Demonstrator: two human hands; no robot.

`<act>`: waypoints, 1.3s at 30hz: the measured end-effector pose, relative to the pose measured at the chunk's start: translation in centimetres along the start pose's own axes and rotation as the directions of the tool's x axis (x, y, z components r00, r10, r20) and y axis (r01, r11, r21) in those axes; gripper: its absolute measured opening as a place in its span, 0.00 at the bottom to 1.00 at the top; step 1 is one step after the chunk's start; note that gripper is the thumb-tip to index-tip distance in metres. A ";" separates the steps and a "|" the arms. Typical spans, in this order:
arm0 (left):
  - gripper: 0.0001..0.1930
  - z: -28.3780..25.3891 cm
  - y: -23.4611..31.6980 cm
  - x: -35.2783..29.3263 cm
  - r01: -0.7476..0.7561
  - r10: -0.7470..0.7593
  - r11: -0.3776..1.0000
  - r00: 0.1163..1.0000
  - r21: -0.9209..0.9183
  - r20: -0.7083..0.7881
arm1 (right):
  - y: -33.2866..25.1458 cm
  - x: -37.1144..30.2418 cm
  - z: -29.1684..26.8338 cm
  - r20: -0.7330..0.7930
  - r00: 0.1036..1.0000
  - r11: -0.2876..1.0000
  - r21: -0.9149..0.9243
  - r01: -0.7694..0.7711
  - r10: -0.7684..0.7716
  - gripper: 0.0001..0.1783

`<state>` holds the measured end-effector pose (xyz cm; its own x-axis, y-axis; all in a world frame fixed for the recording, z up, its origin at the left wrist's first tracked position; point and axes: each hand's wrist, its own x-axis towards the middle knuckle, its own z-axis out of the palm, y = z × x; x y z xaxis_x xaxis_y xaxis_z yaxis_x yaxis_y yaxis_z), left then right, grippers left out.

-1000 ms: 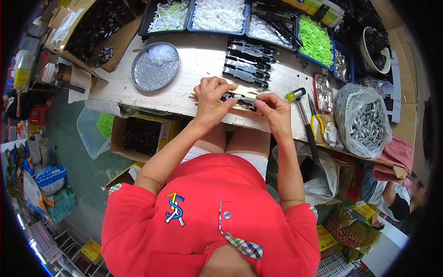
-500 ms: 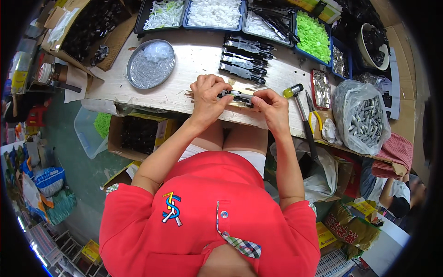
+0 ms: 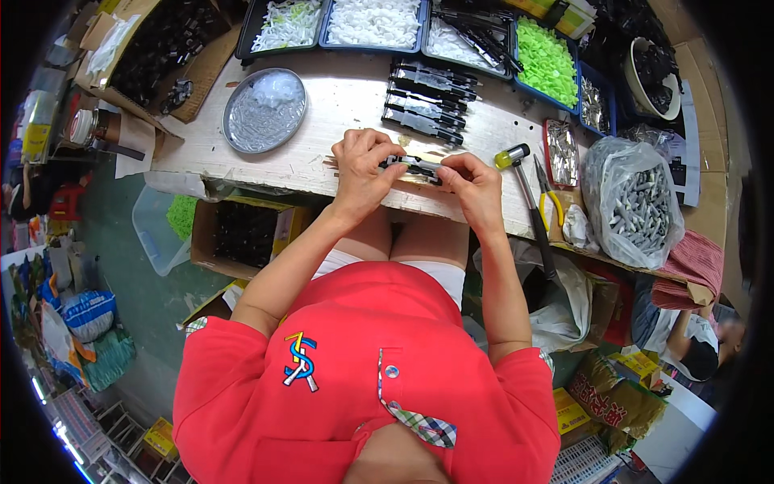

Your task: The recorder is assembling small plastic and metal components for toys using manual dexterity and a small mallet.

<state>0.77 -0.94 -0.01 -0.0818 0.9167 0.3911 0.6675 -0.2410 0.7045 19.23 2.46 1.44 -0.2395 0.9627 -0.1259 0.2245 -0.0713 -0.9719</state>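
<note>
Near the front edge of the white workbench (image 3: 193,157), a slim black part with a pale grey section (image 3: 417,168) lies level between my hands. My left hand (image 3: 364,173) is closed on its left end, thumb and fingers pinching it. My right hand (image 3: 476,192) pinches its right end between thumb and fingertips. What kind of thing it is I cannot make out. Just beyond it lies a stack of similar black parts with clear and silvery sections (image 3: 427,101), laid side by side.
A round metal dish (image 3: 266,133) holds clear pieces at left. Trays of white pieces (image 3: 375,24) and green pieces (image 3: 548,64) line the back. On the right lie a hammer (image 3: 528,189), yellow-handled pliers (image 3: 553,206) and a plastic bag of grey parts (image 3: 637,214).
My right hand has shifted very slightly to the left, its fingertips still on the black part. My left hand stays in place.
</note>
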 end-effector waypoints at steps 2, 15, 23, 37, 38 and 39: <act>0.06 0.0 -0.2 -0.1 -0.025 0.025 1.000 1.000 0.008 -0.010 | 0.1 0.1 0.2 -0.006 0.998 0.998 -0.009 -0.060 0.060 0.04; 0.03 -0.1 -0.6 0.4 -0.161 0.154 0.983 0.985 0.085 0.076 | 0.6 1.8 -0.8 0.021 0.974 0.962 -0.163 -0.218 0.224 0.09; 0.03 0.0 -0.5 0.6 -0.187 0.185 0.982 0.982 0.037 0.032 | 1.1 2.3 -1.3 0.113 0.968 0.966 -0.160 -0.205 0.224 0.10; 0.08 0.4 -0.3 -0.6 -0.269 0.277 0.958 0.958 0.103 -0.079 | -6.5 14.4 -4.7 -0.043 0.938 0.651 -0.731 0.205 -0.343 0.10; 0.08 0.2 -0.2 -0.7 -0.265 0.273 0.959 0.959 0.105 -0.078 | -6.5 15.6 -4.4 -0.073 0.894 0.547 -0.812 0.204 -0.442 0.10; 0.09 0.1 -0.2 -0.7 -0.261 0.269 0.959 0.960 0.108 -0.077 | -6.5 16.2 -4.2 -0.089 0.897 0.525 -0.834 0.171 -0.434 0.10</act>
<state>0.76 -1.52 -0.46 0.0444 0.7907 0.6106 0.7414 -0.4357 0.5103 17.80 19.64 6.55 -0.2276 0.9174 0.3265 0.8646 0.3446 -0.3657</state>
